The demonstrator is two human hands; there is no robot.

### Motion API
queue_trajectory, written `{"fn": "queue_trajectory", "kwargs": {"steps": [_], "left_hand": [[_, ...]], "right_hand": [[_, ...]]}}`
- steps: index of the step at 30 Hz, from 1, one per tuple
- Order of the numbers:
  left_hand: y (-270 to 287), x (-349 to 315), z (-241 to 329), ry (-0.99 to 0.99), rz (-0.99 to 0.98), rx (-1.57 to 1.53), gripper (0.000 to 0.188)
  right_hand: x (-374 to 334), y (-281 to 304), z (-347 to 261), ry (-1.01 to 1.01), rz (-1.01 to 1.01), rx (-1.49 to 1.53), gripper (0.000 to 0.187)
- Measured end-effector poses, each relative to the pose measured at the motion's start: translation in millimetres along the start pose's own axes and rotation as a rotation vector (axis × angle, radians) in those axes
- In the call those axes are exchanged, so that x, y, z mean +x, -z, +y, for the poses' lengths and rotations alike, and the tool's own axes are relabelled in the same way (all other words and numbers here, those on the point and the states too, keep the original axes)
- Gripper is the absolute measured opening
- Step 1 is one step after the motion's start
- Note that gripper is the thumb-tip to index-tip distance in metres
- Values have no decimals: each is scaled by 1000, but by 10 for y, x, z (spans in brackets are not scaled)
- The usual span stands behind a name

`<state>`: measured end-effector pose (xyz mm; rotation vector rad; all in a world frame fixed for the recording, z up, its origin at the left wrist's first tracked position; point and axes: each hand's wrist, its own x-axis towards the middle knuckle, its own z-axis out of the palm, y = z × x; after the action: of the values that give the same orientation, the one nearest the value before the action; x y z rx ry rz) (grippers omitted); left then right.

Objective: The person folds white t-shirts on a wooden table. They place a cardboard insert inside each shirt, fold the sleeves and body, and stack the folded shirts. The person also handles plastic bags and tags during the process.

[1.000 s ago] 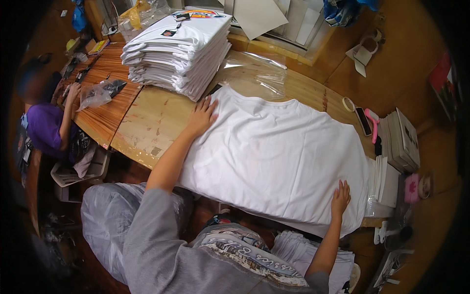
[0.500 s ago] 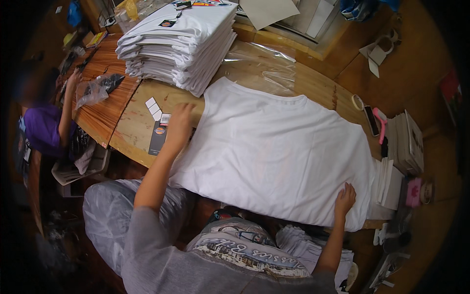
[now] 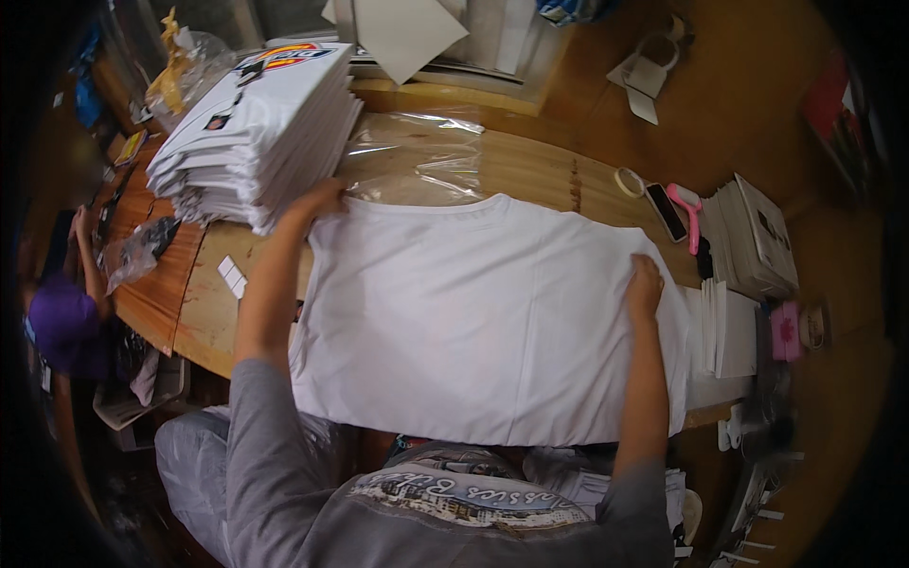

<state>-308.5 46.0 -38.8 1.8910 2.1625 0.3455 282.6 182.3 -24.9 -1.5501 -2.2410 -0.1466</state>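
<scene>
A white T-shirt lies spread face down across the table in front of me, its neck edge away from me. At its far left corner is my left hand, fingers closed on the cloth, close to the stack. My right hand holds the right side of the shirt near the shoulder, its fingers curled over the fabric. A tall stack of folded white T-shirts stands at the far left, with a dark tag on the top one. White label stickers lie beside my left forearm.
Clear plastic film lies beyond the shirt. On the right are a tape roll, a phone, a pink-handled lint roller and stacked flat packs. A person in purple works at the left.
My left hand has moved from beside the tags to the shirt's far left corner. My right hand has gone from the near right edge up to the shoulder. The view has shifted.
</scene>
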Motion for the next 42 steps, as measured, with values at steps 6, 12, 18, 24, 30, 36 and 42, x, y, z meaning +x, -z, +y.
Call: {"fn": "queue_trajectory", "kwargs": {"steps": [6, 12, 18, 24, 30, 36, 42], "left_hand": [[137, -26, 236, 24, -195, -179, 20], [25, -181, 497, 63, 222, 358, 22], [-176, -232, 533, 177, 169, 781, 15], [-319, -156, 509, 235, 306, 820, 11], [-392, -76, 544, 325, 346, 862, 17], [-691, 311, 1674, 16, 484, 192, 15], [-1044, 835, 2623, 27, 487, -150, 19]], "right_hand": [[723, -271, 1262, -195, -110, 576, 36], [1099, -148, 777, -112, -711, 630, 60], [1336, 731, 749, -3, -1277, -56, 53], [1316, 976, 1148, 55, -725, -561, 47], [1106, 345, 1579, -3, -496, -192, 27], [899, 67, 1937, -337, -376, -203, 16], [852, -293, 2115, -583, -219, 67, 26]]}}
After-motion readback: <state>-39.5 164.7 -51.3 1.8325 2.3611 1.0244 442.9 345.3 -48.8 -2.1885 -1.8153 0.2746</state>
